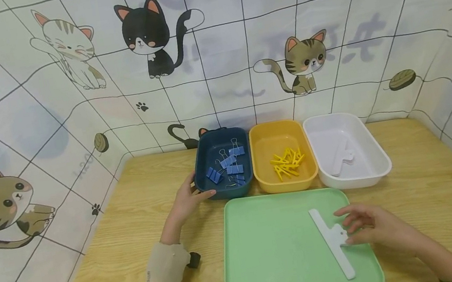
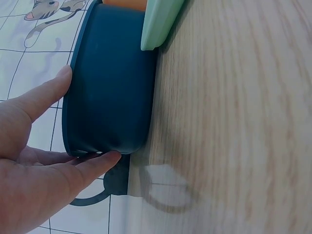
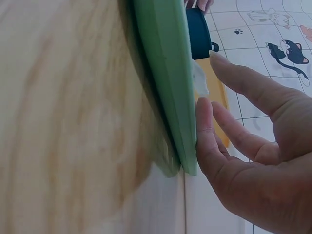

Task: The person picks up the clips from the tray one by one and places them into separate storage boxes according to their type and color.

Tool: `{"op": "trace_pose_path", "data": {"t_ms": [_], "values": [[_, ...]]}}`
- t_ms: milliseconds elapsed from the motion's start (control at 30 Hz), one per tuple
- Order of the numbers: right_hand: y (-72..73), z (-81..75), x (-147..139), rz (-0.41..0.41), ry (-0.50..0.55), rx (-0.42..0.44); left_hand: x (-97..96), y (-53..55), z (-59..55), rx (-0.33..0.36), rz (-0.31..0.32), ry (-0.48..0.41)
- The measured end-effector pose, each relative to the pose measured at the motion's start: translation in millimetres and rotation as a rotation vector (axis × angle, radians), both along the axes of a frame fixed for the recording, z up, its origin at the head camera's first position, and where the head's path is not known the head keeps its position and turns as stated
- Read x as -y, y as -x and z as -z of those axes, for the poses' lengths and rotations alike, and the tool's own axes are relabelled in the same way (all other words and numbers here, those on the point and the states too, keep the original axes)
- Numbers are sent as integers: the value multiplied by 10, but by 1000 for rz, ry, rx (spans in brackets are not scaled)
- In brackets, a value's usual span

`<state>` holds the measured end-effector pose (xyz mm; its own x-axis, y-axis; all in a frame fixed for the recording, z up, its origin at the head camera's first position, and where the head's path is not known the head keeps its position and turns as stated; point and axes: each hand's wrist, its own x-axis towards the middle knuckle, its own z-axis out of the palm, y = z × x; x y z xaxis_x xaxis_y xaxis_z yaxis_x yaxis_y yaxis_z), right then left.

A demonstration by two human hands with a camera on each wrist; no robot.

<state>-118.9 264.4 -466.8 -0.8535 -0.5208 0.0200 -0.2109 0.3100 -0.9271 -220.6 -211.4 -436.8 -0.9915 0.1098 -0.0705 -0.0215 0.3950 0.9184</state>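
Note:
My left hand [image 1: 186, 199] rests at the near left corner of a navy blue bin [image 1: 203, 184], thumb at the front rim and straight fingers along the side wall. Several blue binder clips [image 1: 235, 169] lie inside that bin. On the green tray [image 1: 269, 247] a long white bag clip [image 1: 324, 230] lies slantwise. My right hand [image 1: 377, 228] hovers at the tray's right side, thumb and fingers parted close around the clip's tab. In the right wrist view the fingers [image 3: 207, 141] show over the tray edge, and the clip is mostly hidden.
A yellow bin [image 1: 260, 175] with yellow clothespins [image 1: 288, 163] stands between the navy bin and a white bin [image 1: 371, 162]. Inside the white bin lies another white bag clip [image 1: 340, 160]. A cat-patterned wall covering [image 1: 235, 85] rises behind the wooden table [image 1: 131, 215].

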Motion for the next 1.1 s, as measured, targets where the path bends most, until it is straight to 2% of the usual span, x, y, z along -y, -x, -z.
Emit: {"op": "trace_pose_path", "data": {"t_ms": [267, 467, 733, 1100], "values": [[27, 17, 9, -14, -29, 19, -4, 0, -4, -2, 1, -10], [30, -30, 33, -7, -94, 76, -8, -6, -17, -2, 0, -10], [43, -55, 40, -5, -128, 131, 25, 14, 22, 1, 0, -7], [22, -53, 52, 7, -125, 100, 14, 3, 4, 1, 8, -10]]}}
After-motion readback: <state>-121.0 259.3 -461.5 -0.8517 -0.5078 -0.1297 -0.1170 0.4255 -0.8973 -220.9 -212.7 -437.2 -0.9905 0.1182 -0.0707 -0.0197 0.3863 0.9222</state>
